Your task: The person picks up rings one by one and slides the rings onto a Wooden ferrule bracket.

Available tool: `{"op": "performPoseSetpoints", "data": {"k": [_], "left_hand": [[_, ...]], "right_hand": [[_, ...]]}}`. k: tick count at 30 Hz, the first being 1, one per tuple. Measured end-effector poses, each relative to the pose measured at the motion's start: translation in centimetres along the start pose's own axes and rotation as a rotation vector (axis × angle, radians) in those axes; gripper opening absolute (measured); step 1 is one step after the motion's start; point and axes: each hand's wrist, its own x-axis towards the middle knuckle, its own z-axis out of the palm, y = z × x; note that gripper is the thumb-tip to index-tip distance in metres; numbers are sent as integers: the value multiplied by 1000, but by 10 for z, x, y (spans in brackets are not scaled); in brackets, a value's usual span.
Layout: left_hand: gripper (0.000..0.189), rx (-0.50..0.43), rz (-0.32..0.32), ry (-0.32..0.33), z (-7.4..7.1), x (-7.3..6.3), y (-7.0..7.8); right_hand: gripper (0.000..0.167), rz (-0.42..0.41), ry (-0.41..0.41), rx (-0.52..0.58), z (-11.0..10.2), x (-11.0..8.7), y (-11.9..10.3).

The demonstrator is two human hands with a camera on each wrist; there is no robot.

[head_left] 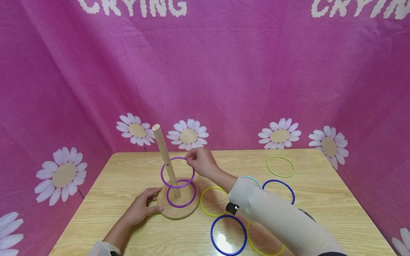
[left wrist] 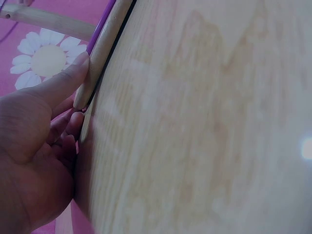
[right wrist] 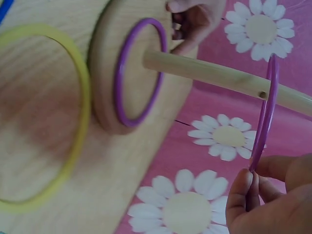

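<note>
Head cam's pretty bright, with one white glare patch point(head_left: 223, 243) on the tabletop point(head_left: 128, 170), nearer the camera than the right grip point(head_left: 202, 162). Both wrist cams look dimmer and kinda hazy, tabletop grain pretty blurry beside the left grip point(left wrist: 36, 131).

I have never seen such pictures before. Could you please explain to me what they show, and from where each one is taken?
There is no robot here: a person works with a bare left hand and right hand. The wide picture comes from a camera on the head; the two closer ones come from cameras on the wrists, so things look tilted there.

On the table stands a wooden post with a round base. The left hand holds the base's edge. The right hand pinches a purple ring, raised around the post. A second purple ring lies on the base. Nearby lie yellow rings, dark blue rings and a light blue ring.
</note>
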Motion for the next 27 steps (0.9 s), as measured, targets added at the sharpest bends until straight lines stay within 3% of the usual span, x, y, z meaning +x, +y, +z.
{"op": "performPoseSetpoints", "data": {"k": [18, 27], "left_hand": [[71, -61, 46, 20, 1, -2, 2], [70, -66, 29, 16, -1, -1, 2]], "right_hand": [[11, 171, -36, -41, 42, -22, 41], [12, 186, -51, -58, 53, -26, 53]]}}
